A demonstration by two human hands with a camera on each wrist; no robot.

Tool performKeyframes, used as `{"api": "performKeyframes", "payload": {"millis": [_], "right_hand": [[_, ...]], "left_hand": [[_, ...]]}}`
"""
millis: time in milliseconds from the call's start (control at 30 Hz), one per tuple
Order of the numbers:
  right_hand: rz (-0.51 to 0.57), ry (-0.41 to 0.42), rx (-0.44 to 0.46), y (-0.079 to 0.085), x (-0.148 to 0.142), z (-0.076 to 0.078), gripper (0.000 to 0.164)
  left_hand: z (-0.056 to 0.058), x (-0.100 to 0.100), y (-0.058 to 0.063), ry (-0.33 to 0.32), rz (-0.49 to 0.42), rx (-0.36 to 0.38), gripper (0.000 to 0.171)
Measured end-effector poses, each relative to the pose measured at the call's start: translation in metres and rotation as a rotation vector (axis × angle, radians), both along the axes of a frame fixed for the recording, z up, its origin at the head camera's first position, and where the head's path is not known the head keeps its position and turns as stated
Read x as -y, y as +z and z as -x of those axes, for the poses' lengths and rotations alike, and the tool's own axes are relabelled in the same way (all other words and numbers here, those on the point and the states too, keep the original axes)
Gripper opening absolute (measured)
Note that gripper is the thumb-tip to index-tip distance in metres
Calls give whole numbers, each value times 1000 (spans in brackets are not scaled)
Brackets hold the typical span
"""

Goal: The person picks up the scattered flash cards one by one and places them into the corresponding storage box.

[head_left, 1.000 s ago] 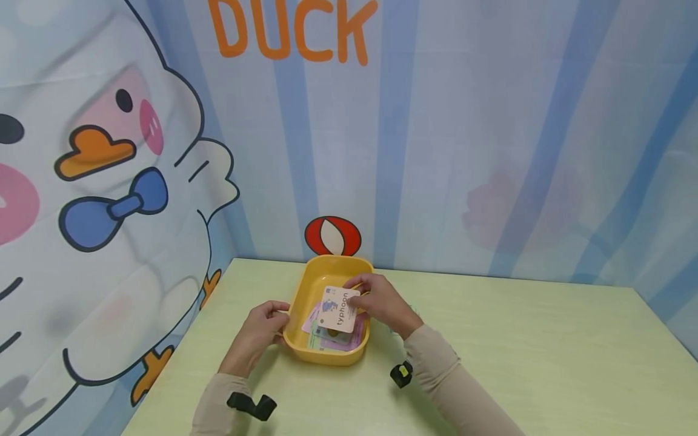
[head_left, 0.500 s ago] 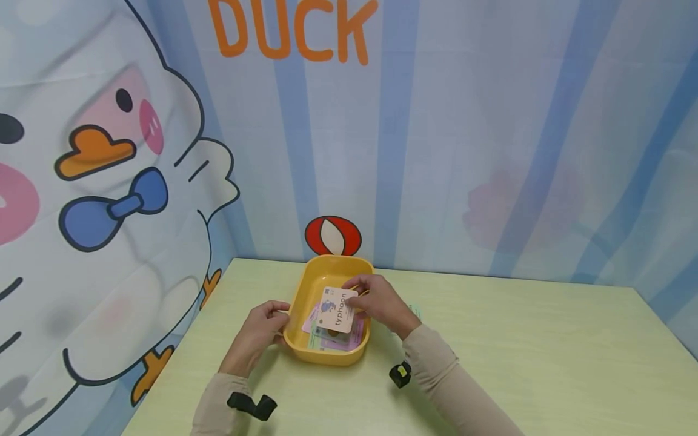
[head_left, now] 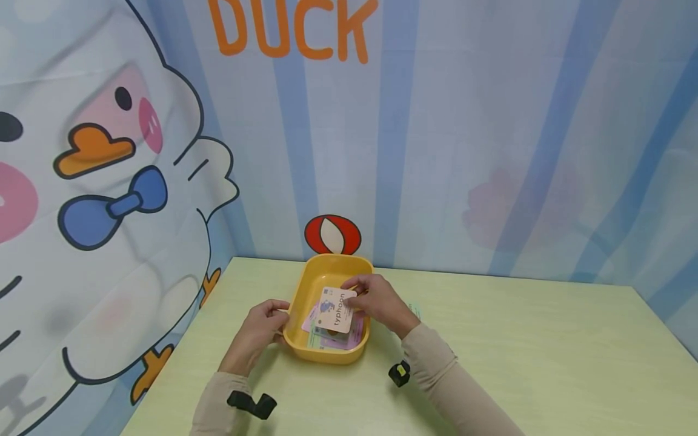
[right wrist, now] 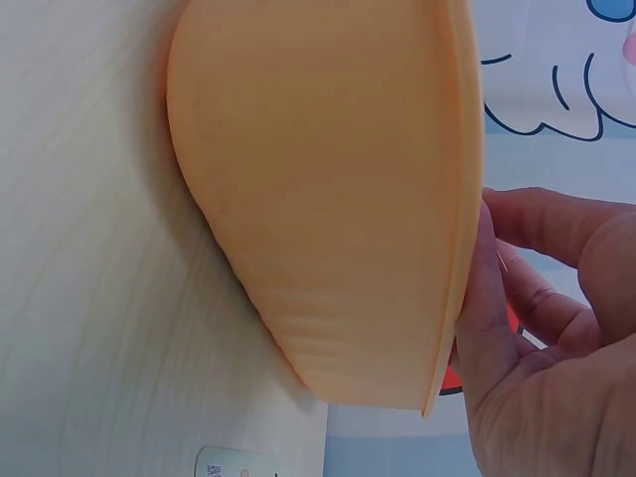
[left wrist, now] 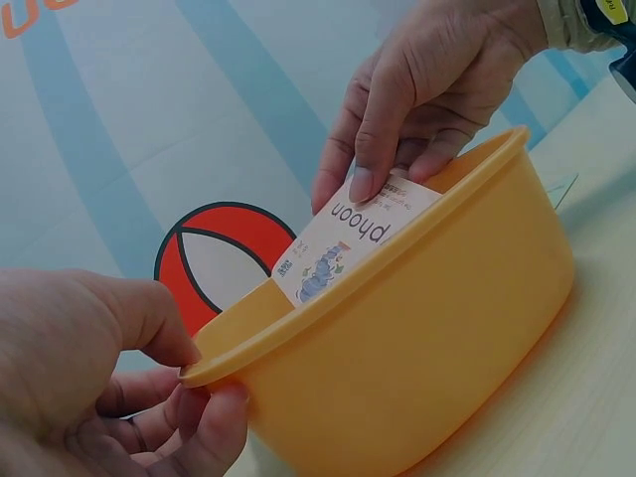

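Observation:
A yellow plastic basin (head_left: 311, 278) stands on the table with several picture cards (head_left: 320, 340) lying in it, pink and green ones showing. My left hand (head_left: 259, 330) pinches its left rim between thumb and fingers, as the left wrist view (left wrist: 129, 373) also shows. Over the basin, my right hand (head_left: 378, 303) holds a pale card (head_left: 334, 310) printed "typhoon" with a blue drawing, its thumb across the printed face. Below the rim, the lower part of that card is hidden in the left wrist view. In the right wrist view the basin wall (right wrist: 328, 199) hides the card.
A greenish card (right wrist: 234, 464) lies on the table right of the basin, partly behind my right wrist in the head view. The pale green table (head_left: 523, 351) ends at a striped curtain (head_left: 436, 151) with a duck print on the left.
My right hand and the typhoon card have shifted very slightly left. The left hand and the basin have stayed in place.

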State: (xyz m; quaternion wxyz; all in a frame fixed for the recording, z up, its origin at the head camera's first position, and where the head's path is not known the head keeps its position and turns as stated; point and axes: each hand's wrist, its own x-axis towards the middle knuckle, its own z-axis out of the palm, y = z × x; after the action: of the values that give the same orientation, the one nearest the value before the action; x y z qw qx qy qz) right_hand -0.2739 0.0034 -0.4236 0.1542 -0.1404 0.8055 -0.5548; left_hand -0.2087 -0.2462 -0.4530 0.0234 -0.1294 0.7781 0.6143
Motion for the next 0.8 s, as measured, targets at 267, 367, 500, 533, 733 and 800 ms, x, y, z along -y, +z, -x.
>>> {"api": "performKeyframes", "payload": {"millis": [267, 367, 500, 533, 733, 800], "right_hand": [[-29, 4, -15, 1, 0, -1, 26], [-44, 1, -23, 3, 0, -1, 26], [-49, 2, -32, 4, 1, -2, 27], [-48, 3, -34, 5, 0, -3, 27], [-47, 15, -33, 5, 0, -3, 29], [-49, 16, -29, 4, 0, -3, 29]], "left_hand": [[1, 1, -1, 0, 5, 0, 33], [2, 1, -1, 0, 5, -4, 33], [1, 0, 0, 1, 6, -4, 32], [1, 0, 0, 3, 7, -3, 32], [1, 0, -1, 1, 5, -2, 33], [2, 1, -2, 1, 5, -1, 33]]}}
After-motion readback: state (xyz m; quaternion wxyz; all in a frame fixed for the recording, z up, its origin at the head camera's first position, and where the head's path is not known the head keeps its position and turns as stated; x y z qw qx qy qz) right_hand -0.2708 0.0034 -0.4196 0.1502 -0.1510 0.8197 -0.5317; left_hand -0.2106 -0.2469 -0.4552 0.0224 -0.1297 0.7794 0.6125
